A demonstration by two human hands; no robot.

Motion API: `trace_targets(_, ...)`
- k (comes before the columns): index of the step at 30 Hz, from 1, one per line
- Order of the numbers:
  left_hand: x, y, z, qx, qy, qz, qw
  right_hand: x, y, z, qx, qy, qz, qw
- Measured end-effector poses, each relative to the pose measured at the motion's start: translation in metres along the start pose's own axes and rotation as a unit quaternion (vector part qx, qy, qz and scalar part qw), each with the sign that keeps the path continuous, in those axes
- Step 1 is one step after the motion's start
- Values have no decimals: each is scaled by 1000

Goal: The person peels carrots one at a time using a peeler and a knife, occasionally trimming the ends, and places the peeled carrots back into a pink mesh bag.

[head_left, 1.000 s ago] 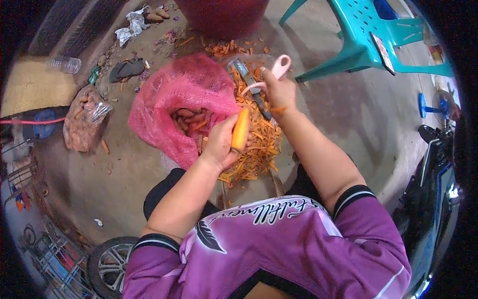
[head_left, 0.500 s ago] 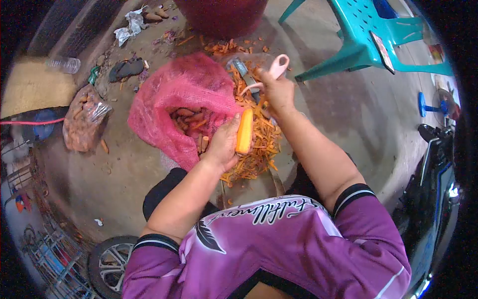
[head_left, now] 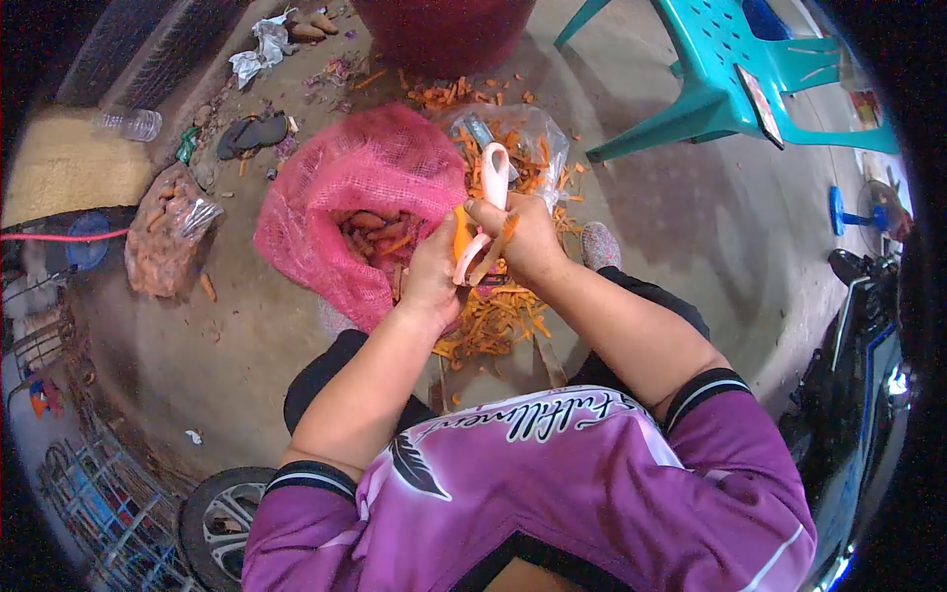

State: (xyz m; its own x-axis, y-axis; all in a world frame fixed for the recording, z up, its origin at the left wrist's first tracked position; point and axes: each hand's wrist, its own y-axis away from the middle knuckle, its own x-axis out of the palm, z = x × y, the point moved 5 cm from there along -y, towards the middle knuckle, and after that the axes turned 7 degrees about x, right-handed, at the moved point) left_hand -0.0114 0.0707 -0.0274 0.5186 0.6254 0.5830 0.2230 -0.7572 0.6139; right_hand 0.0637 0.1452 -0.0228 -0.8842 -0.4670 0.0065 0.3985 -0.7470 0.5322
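My left hand (head_left: 432, 268) is closed around a peeled orange sweet potato (head_left: 462, 235), much of which is covered by the fingers and the tool. In my right hand (head_left: 531, 239) is a pale pink Y-shaped peeler (head_left: 495, 174), its looped handle pointing away from me. The peeler's head lies against the root, and a strip of peel hangs by it. Left of my hands, a pink mesh sack (head_left: 345, 178) gapes open, with brownish sweet potatoes (head_left: 373, 237) inside. Orange peelings (head_left: 493, 324) are heaped on the floor below my hands.
A clear plastic bag (head_left: 552, 148) with peelings lies beyond my hands. A dark red tub (head_left: 444, 35) stands at the back, a green plastic chair (head_left: 705, 59) at the back right. On the left are a filled plastic bag (head_left: 168, 237) and a slipper (head_left: 254, 136).
My right hand has come left and nearer with the peeler, from beside the sweet potato onto it. The left hand has shifted slightly left, still gripping the root.
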Motion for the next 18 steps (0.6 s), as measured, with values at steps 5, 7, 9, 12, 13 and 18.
trace_targets(5, -1, 4, 1, -31, -79, 83, 993, -14, -23, -7, 58, -48, -34, 997)
trace_targets(7, 0, 2, 13, 0, -101, 59, 993, -36, -44, 0, 35, -68, -114, 990)
trace_targets(9, 1, 4, 17, -4, -94, 56, 994, -49, -49, 6, 7, -84, -167, 982)
trace_targets(12, 2, 2, 6, -29, -60, 74, 995, -49, -44, 23, -9, -107, -156, 982)
trace_targets(13, 0, 0, 4, -28, -52, 80, 995, -40, -37, 26, 8, -116, -118, 986)
trace_targets(18, 1, 1, -1, -4, -3, -73, 997, -1, -8, 7, 50, -38, 8, 998)
